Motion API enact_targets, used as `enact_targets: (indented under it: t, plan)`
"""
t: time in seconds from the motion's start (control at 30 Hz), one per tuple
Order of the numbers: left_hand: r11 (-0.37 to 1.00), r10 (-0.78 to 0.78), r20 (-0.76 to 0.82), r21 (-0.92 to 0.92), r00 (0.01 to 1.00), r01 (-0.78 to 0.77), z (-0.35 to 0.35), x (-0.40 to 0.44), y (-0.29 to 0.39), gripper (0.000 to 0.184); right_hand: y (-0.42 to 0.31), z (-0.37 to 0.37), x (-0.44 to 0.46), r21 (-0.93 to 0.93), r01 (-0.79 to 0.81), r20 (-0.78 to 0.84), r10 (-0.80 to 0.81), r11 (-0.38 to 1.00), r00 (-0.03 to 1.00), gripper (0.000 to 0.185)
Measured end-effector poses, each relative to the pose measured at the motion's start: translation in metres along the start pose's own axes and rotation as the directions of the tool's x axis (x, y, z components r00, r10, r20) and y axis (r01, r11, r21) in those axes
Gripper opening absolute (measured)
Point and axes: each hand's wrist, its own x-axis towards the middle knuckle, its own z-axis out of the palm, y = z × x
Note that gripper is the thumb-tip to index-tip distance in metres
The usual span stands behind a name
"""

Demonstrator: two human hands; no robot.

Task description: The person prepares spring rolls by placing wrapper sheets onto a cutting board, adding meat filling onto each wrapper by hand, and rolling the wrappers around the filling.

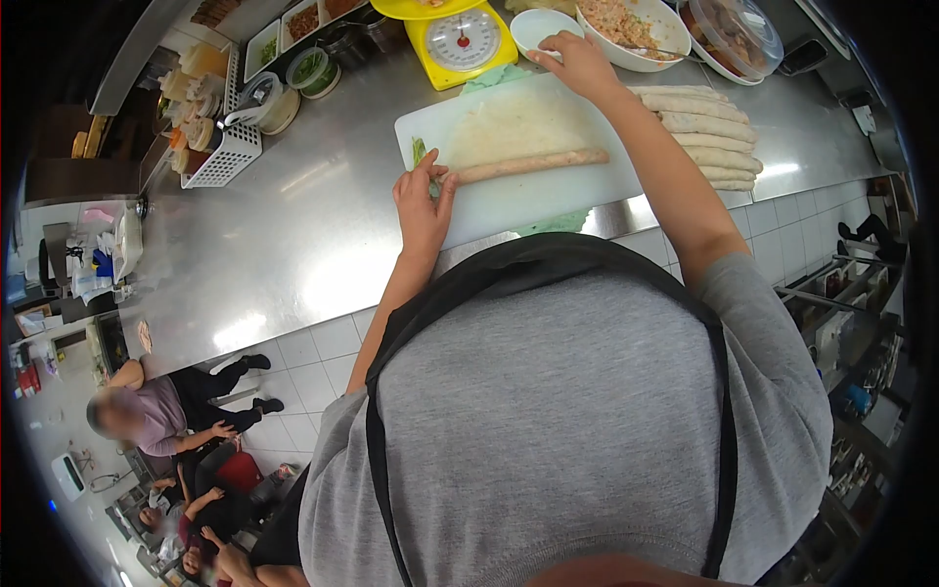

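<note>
Left hand (421, 203) and right hand (584, 70) sit half open, by the roll (533, 162) and bowl (541, 28); the roll looks soft, best supported full-length.

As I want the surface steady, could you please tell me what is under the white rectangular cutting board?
Crumpled pale green cloth shows at the far and near edges of the white board. The board hides the rest, so whether it is one piece cannot be seen.
</note>
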Motion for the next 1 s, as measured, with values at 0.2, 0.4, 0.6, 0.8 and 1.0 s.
enact_targets:
  t: [0.2, 0.4, 0.6, 0.8, 1.0]
  plan:
    - [0.999, -0.046, -0.033, -0.029, 0.998, 0.045, 0.001, -0.001, -0.002, 0.036, -0.098, 0.032, -0.067, 0.360, 0.341, 0.149, -0.414, 0.868, 0.898, 0.037]
    - [1.000, -0.005, -0.078, -0.022, 0.997, 0.004, 0.002, -0.003, -0.005, 0.033, -0.085, 0.035, -0.077, 0.009, 0.283, 0.237, -0.277, 0.959, 0.931, 0.062]
    - [0.998, -0.029, -0.069, -0.051, 0.997, 0.025, 0.004, -0.002, -0.006, 0.032, -0.120, 0.033, -0.081, 0.230, 0.441, 0.414, -0.498, 0.867, 0.762, 0.068]
    - [1.000, -0.016, -0.064, -0.010, 0.998, 0.015, 0.003, -0.004, -0.008, 0.032, -0.077, 0.007, -0.041, -0.075, 0.215, 0.413, -0.166, 0.974, 0.895, 0.064]
    - [1.000, -0.002, -0.055, 0.000, 0.998, 0.002, 0.002, -0.002, -0.004, 0.033, -0.013, 0.014, 0.008, -0.091, -0.046, -0.083, 0.038, 0.995, 0.996, 0.063]
